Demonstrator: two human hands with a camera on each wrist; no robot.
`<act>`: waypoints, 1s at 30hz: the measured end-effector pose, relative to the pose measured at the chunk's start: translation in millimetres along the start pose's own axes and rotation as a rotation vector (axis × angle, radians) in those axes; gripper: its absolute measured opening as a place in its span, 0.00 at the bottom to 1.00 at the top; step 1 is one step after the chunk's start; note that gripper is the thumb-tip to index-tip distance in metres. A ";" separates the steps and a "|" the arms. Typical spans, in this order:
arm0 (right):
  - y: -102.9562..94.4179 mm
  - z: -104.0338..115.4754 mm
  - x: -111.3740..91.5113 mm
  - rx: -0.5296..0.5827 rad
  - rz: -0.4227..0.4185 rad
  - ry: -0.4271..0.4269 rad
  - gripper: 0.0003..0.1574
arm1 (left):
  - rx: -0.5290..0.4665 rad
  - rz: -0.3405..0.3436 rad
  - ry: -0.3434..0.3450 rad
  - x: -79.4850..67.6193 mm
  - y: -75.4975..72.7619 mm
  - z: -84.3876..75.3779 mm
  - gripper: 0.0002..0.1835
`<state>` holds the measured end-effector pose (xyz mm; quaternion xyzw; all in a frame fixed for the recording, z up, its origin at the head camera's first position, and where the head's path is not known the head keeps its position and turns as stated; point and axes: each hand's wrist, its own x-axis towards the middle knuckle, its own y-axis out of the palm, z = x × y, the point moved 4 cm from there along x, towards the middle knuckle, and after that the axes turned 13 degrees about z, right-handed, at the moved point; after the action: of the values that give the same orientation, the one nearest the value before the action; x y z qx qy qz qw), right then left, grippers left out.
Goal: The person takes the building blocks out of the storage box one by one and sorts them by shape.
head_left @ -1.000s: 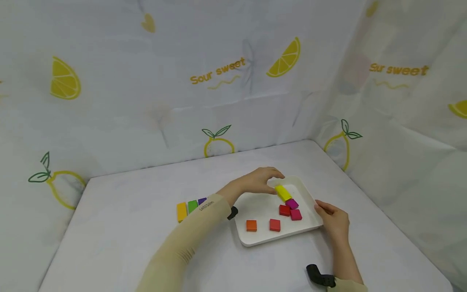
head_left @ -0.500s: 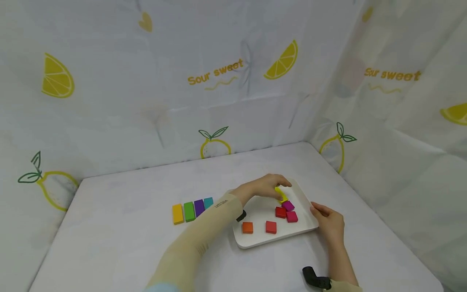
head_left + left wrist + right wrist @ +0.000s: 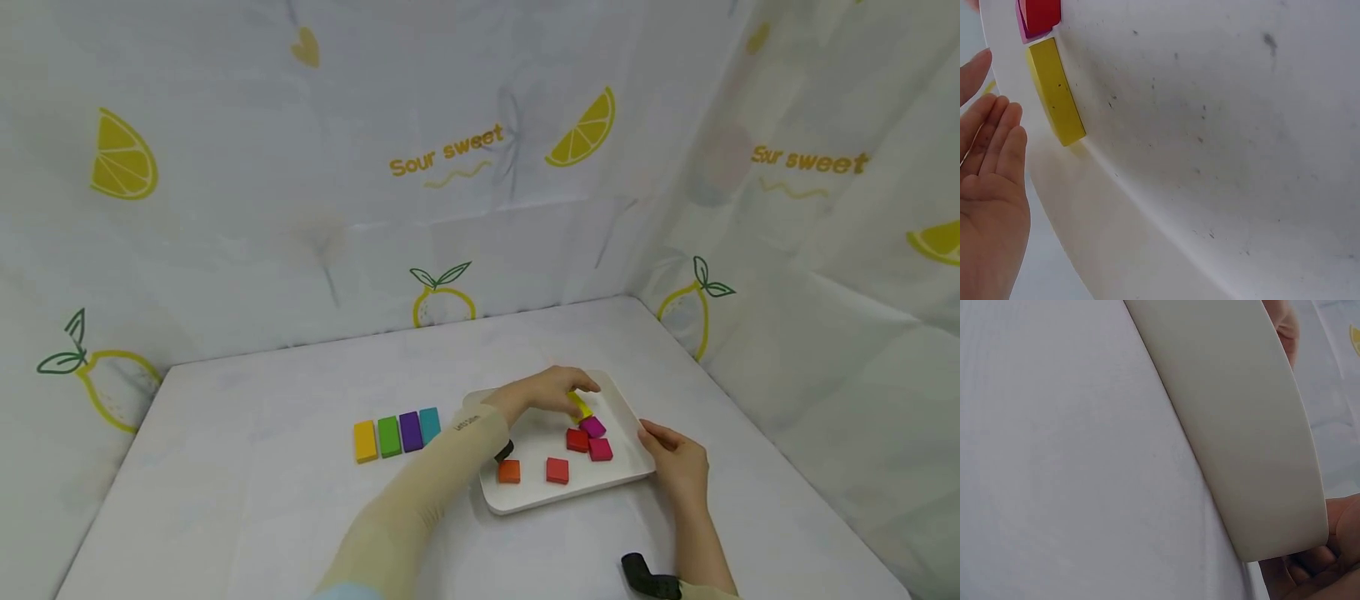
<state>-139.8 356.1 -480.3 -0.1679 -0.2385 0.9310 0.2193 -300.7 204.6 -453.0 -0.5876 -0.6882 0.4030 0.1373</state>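
My left hand (image 3: 551,389) reaches over the back part of a white tray (image 3: 517,498), above a yellow block (image 3: 579,407). In the left wrist view the left hand (image 3: 991,169) has its fingers (image 3: 1010,140) fairly straight, and the yellow block (image 3: 1057,94) lies beside the fingertips, not between them. At the tray's right front corner my right hand (image 3: 678,462) grips the rim, thumb on top. The right wrist view shows the tray's outer wall (image 3: 1241,437) with the right hand (image 3: 1329,569) curled under the corner.
Magenta (image 3: 593,427), red (image 3: 577,440), pink (image 3: 600,450), coral (image 3: 557,471) and orange (image 3: 509,472) blocks lie in the tray. Left of it, yellow-orange (image 3: 365,441), green (image 3: 389,437), purple (image 3: 410,432) and teal (image 3: 430,425) blocks form a row on the table (image 3: 247,483). Lemon-printed curtains hang behind and right.
My left hand has moved right and down over the yellow block, covering more of it. The left sleeve has shifted off the row of blocks, showing more of them. The right hand keeps its hold.
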 end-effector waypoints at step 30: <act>-0.7 -0.8 -1.5 0.000 -0.007 -0.021 0.25 | 0.117 -0.056 -0.046 -0.8 9.1 7.4 0.25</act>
<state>-137.9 356.2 -480.3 -0.1572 -0.2414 0.9320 0.2201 -299.1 200.8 -464.0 -0.5496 -0.6827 0.4519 0.1665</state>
